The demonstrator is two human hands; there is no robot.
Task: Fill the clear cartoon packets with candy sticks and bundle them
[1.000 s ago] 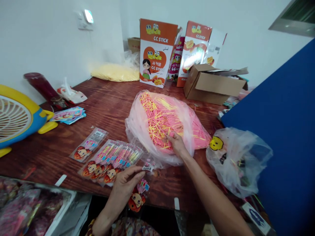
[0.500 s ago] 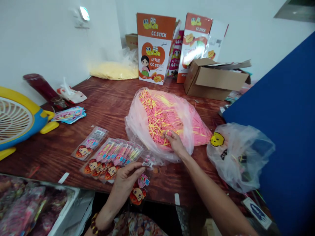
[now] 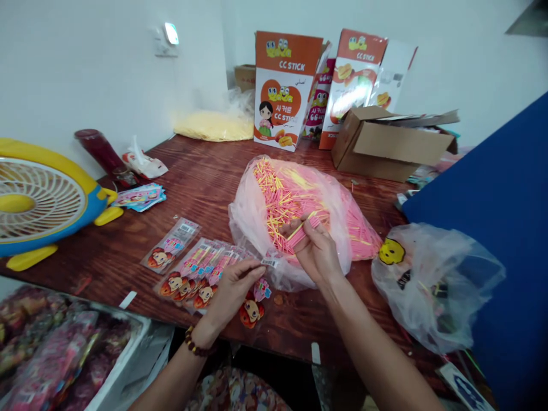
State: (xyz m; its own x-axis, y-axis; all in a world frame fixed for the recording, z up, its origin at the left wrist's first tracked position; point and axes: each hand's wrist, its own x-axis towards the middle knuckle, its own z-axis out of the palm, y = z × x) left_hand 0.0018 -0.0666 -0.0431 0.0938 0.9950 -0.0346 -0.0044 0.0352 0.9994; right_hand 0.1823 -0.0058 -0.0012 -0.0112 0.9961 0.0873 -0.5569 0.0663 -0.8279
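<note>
My right hand (image 3: 317,245) is closed around a small bundle of thin pink and yellow sticks (image 3: 305,229), held just above the near side of a large clear plastic bag (image 3: 245,208). That bag is full of loose sticks (image 3: 280,200) of the same kind. Pinched by its top edge, a clear printed packet (image 3: 256,299) with a cartoon face hangs from the fingers of my left hand (image 3: 240,282). To the left of that hand, several similar packets (image 3: 199,273) overlap on the wooden table, sticks showing inside them. Another packet (image 3: 171,245) lies apart, farther left.
A yellow and blue fan (image 3: 47,197) stands at the left, near a stack of cards (image 3: 140,197) and a tissue pack (image 3: 145,164). Printed cartons (image 3: 280,91) and an open cardboard box (image 3: 389,145) line the back. A knotted plastic bag (image 3: 436,285) sits right. A packet-filled bin (image 3: 55,354) is lower left.
My right hand has lifted from the loose sticks and turned palm up, now showing a bundle in its fingers. My left hand still pinches the packet. The view has shifted slightly left.
</note>
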